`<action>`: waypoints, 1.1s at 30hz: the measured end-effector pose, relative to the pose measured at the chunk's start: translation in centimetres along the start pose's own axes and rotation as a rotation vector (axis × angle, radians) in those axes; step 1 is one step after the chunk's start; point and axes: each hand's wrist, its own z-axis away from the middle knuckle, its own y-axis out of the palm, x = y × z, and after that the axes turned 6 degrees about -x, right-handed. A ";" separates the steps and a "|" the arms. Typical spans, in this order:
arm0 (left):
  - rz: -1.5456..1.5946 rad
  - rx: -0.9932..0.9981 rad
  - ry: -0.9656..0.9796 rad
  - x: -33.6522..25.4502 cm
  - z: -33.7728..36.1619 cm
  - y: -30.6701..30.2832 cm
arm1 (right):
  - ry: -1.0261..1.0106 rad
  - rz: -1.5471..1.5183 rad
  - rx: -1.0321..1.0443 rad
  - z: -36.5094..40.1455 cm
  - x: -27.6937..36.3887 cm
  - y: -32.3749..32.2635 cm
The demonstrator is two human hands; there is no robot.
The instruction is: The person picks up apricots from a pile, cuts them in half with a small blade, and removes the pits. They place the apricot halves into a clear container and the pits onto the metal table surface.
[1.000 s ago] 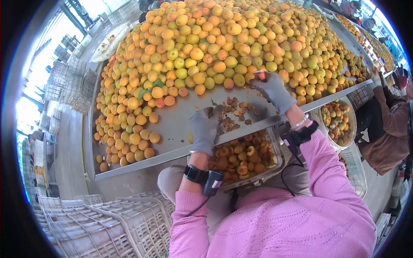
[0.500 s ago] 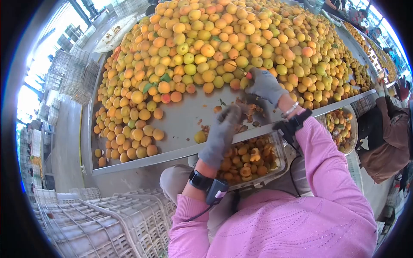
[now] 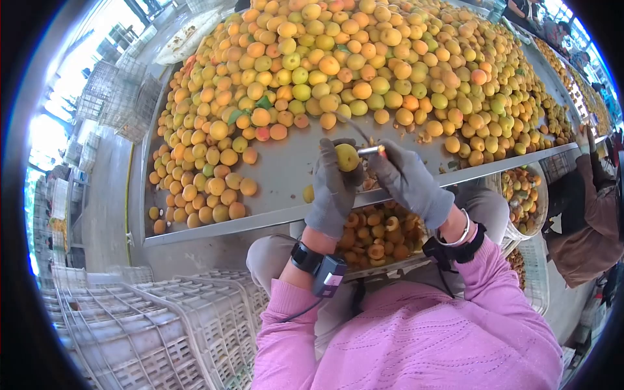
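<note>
Before me, over the table's front edge, my left hand (image 3: 331, 198) in a grey glove is closed around a yellow-green apricot (image 3: 347, 157). My right hand (image 3: 414, 184), also gloved, grips a small hand tool (image 3: 370, 150) with a shiny metal collar and a bit of red at the handle. A thin, curved, blurred part of the tool arcs up and left above the fruit. The collar is level with the apricot, close to its right side. Below my hands, a container (image 3: 390, 265) holds halved and opened apricots (image 3: 376, 250).
A large heap of apricots (image 3: 305, 71) covers most of the metal table (image 3: 279, 172), which has a raised front rim (image 3: 260, 224). White plastic crates (image 3: 130, 325) stand at lower left. At right are a basket of apricot pieces (image 3: 520, 195) and another person (image 3: 588, 221).
My left hand has risen from the table's scraps and now holds an apricot. My right hand has come back from the heap toward it with the tool.
</note>
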 end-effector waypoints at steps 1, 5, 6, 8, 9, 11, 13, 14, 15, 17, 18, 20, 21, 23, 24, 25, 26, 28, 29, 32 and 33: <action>-0.003 0.003 -0.004 0.0 0.0 0.1 | -0.017 0.116 0.012 0.4 0.0 0.2; -0.007 0.066 -0.006 0.3 -0.1 -0.3 | 0.013 0.119 -0.022 0.8 -0.8 1.5; -0.026 0.110 0.006 0.4 -0.1 -0.5 | -0.039 0.111 -0.080 0.8 -0.8 1.9; -0.027 0.034 -0.018 -0.1 0.3 0.3 | -0.095 0.104 -0.136 0.8 -0.7 2.4; -0.028 -0.043 -0.046 -0.2 0.5 0.6 | -0.083 0.143 -0.140 0.7 -0.7 2.6; -0.073 -0.044 0.024 0.3 0.8 0.4 | -0.076 0.184 -0.142 0.8 -0.7 3.0; -0.124 -0.040 0.091 0.4 1.0 0.6 | -0.030 0.198 -0.177 1.2 -1.1 3.7; -0.119 -0.106 0.054 0.3 1.1 0.9 | -0.032 0.200 -0.176 1.3 -1.3 3.9; -0.113 -0.172 0.015 0.2 1.3 1.2 | -0.035 0.181 -0.178 1.4 -1.5 4.2; -0.093 -0.198 0.021 0.1 1.6 1.6 | -0.034 0.162 -0.180 1.5 -2.1 4.5; -0.073 -0.221 0.032 0.1 1.6 1.8 | -0.009 0.138 -0.162 1.4 -2.4 4.7; -0.087 -0.217 0.073 0.3 1.4 1.7 | 0.013 0.114 -0.146 1.0 -2.5 4.7; -0.101 -0.216 0.112 0.5 1.2 1.6 | 0.028 0.121 -0.130 0.8 -2.2 4.6; -0.236 -0.270 0.228 1.4 -0.4 0.6 | 0.031 0.124 -0.116 0.2 -1.7 4.3; -0.376 -0.323 0.333 2.0 -1.0 0.0 | -0.013 0.236 -0.101 0.0 -1.6 4.0; -0.380 -0.320 0.335 1.5 -0.7 0.1 | -0.056 0.349 -0.086 -0.1 -1.4 3.7; -0.613 -0.272 0.473 0.8 -0.3 0.1 | -0.056 0.345 -0.093 0.0 -1.2 3.5; -0.844 -0.213 0.618 0.5 -0.3 0.5 | -0.093 0.677 -0.096 0.0 -0.6 3.0; -0.615 -0.280 0.447 0.9 -0.7 0.7 | -0.095 0.674 -0.103 0.0 -0.3 2.7; -0.264 -0.223 0.191 0.1 0.0 0.5 | 0.029 0.651 -0.218 0.7 -0.3 2.0; -0.145 -0.102 0.109 -0.3 0.3 0.4 | 0.025 0.551 -0.165 1.2 -0.9 2.1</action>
